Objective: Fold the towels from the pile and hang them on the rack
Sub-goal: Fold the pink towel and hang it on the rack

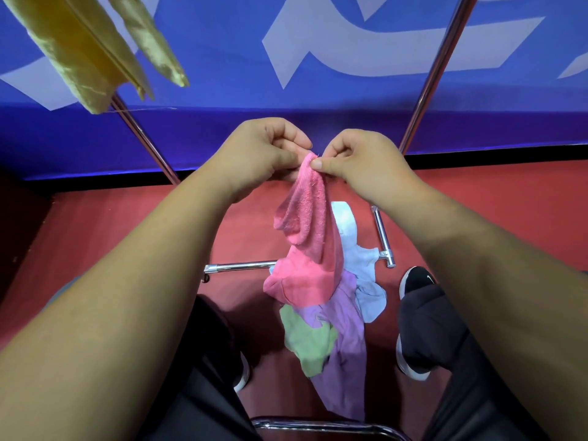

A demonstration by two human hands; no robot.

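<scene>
Left hand [261,154] and right hand [359,160] each pinch the top corner of a pink towel [305,214], which hangs unfolded above the pile [337,329] on the red floor [127,233]. A yellow towel [89,49] already hangs on the rack [445,58] (right pole bare). Several towels are left; open floor flanks the pile.
</scene>
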